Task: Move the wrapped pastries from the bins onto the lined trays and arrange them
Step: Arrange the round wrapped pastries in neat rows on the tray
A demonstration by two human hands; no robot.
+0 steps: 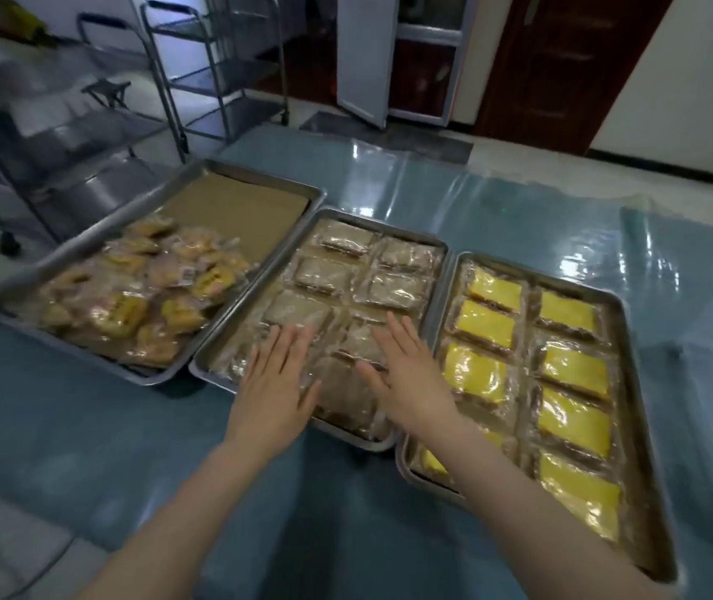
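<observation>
One camera gives the single view, worn on the person's head. It faces forward and steeply down at the middle tray point(389, 229), which sits close below in the centre of the picture. Both forearms point(164, 513) enter from the bottom edge and end over its near half. The wide lens also takes in the left tray point(268, 177) and the right tray point(540, 278) beside it, the table point(86, 404) under it, and beyond it the shelf carts point(216, 80) and a brown door point(562, 71).
</observation>
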